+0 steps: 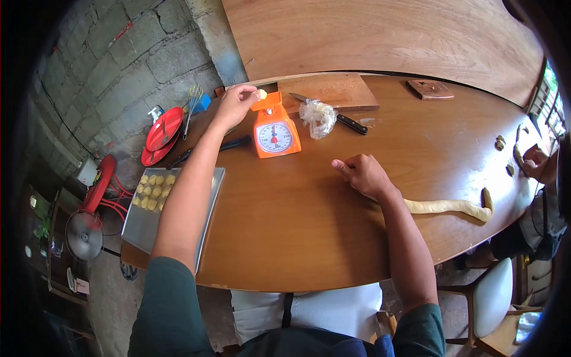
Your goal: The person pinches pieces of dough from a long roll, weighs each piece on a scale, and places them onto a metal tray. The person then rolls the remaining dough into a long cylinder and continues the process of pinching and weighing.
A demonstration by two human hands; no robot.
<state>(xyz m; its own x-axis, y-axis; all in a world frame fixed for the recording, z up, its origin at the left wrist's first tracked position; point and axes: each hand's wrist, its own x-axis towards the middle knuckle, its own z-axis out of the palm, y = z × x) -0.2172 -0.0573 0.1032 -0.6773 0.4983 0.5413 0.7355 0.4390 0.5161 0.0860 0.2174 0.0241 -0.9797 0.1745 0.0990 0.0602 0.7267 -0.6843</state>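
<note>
My left hand (pixel 237 106) reaches to the orange kitchen scale (pixel 277 138), its fingertips closed on a small piece of dough (pixel 262 94) at the scale's top pan. Lower down, my right hand (pixel 370 177) is curled above the table, thumb pointing left; whatever its fingers may hold is hidden. A long dough rope (pixel 449 206) runs right from under my right wrist and hooks up at its far end. Left of the scale, partly behind my left forearm, a metal tray (pixel 143 229) carries several small dough pieces (pixel 153 191).
Behind the scale lie a wooden board (pixel 333 92), a black-handled knife (pixel 352 124) and a clear plastic bag (pixel 319 119). Red plates (pixel 165 130) and a whisk (pixel 193 101) are at the left. Another person's hand (pixel 538 165) works dough at the right edge.
</note>
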